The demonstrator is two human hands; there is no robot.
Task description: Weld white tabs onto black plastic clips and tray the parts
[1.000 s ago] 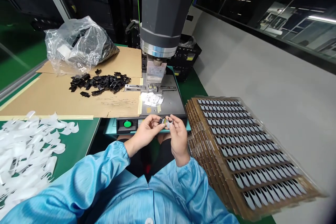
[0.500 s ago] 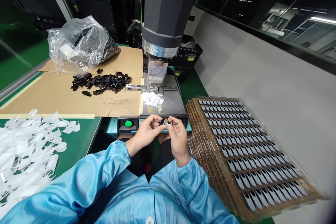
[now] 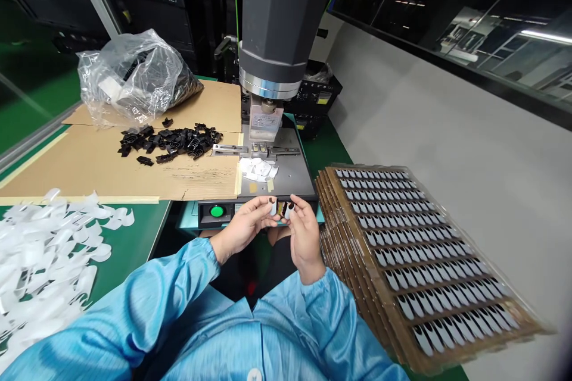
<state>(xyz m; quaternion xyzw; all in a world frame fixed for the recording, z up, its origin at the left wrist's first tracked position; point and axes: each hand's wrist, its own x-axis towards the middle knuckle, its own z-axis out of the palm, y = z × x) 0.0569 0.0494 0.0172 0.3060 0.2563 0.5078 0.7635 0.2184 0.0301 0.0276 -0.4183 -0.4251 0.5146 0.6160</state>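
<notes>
In front of the machine's base, my left hand pinches a small white-and-dark plastic piece between thumb and fingers. My right hand is closed on a similar black-and-white plastic piece, held just to the right of the first. The two pieces sit close together; whether they touch I cannot tell. Behind my fingers, a little heap of white pieces lies on the grey machine base, below the metal fixture.
A large press head hangs above the fixture. Black plastic parts and a clear bag lie on cardboard. White curled strips cover the left table. Stacked trays of grey-white parts stand right. A green button is near my left hand.
Both hands have turned the pieces between their fingers. White faces now show in each hand, where a dark piece showed at the left before. The view has shifted slightly.
</notes>
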